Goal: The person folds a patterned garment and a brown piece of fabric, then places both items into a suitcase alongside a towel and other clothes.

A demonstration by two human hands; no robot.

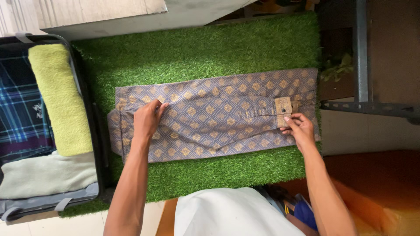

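Green turf mat (pixel 197 52), patterned garment (pixel 218 109), tan cuff (pixel 283 106), both hands pinching

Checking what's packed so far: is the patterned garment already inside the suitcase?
No, the patterned garment lies flat on the green turf mat, beside the open suitcase.

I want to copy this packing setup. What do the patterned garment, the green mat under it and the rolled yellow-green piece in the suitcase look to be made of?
Garment: thin woven cloth, probably cotton, matte; it lies flat with soft creases, with a stiffer tan cuff. Mat: artificial turf, likely plastic, with short glossy blades. Rolled piece: looks like terry towelling, with a fuzzy looped surface.
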